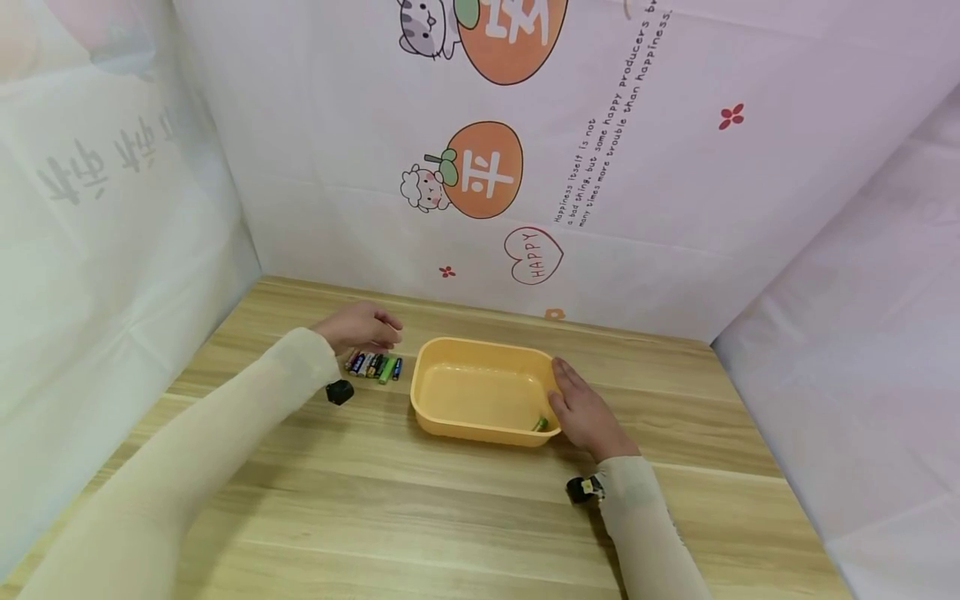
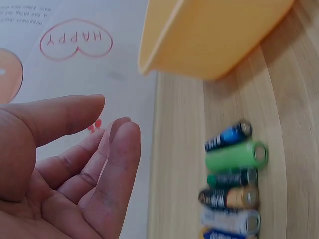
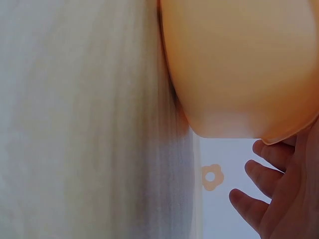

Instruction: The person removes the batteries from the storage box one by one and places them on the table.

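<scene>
Over a row of several batteries (image 2: 237,157) on the table, my left hand (image 1: 362,327) hovers with its thumb and fingers apart and nothing between them. The batteries lie side by side in green, blue, black-and-gold and white. To their right stands a yellow plastic bin (image 1: 480,433), upright on the wood. One green battery (image 1: 540,424) lies inside at its near right corner. My right hand (image 1: 585,414) rests along the bin's right rim, thumb over the edge. In the right wrist view its fingers (image 3: 264,177) stretch out, spread, past the bin's outer wall.
A wood-grain table (image 1: 420,517) carries everything. White printed cloth (image 1: 630,275) rises along its far edge, and more cloth hangs at the left and right sides. Small black cameras (image 1: 340,392) are worn on both wrists, over cream sleeves.
</scene>
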Action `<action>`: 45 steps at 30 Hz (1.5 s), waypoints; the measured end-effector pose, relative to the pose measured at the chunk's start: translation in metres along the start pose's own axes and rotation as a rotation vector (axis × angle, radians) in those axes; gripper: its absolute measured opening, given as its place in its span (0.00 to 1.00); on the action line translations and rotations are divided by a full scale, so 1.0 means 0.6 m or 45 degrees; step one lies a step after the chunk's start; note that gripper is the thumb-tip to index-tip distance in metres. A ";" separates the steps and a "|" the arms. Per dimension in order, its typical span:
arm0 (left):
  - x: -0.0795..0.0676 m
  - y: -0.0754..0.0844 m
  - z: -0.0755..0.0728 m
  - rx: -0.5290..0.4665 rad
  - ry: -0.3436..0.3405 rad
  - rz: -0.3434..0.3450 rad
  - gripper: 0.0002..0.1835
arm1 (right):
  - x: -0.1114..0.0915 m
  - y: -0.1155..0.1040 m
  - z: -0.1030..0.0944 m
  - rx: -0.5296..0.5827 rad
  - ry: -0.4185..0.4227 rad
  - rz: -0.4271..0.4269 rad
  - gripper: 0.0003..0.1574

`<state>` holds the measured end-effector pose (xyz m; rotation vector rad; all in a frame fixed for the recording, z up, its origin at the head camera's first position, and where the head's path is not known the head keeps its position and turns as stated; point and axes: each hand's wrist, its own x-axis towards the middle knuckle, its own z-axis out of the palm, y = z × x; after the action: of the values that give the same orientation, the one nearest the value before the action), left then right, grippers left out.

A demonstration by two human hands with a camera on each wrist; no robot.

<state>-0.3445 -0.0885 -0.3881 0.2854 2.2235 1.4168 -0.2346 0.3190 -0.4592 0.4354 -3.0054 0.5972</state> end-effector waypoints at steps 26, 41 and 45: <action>0.036 0.050 0.105 -0.008 -0.139 0.083 0.16 | 0.000 0.005 -0.001 -0.014 0.025 -0.023 0.37; 0.053 0.067 0.172 -0.017 -0.224 0.089 0.18 | -0.001 0.003 0.001 -0.015 0.044 -0.039 0.36; 0.057 0.068 0.186 0.000 -0.261 0.093 0.19 | -0.001 0.004 0.001 -0.034 0.044 -0.036 0.36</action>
<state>-0.3213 0.0322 -0.3999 0.4937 2.0654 1.3588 -0.2349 0.3208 -0.4604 0.4598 -2.9658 0.5558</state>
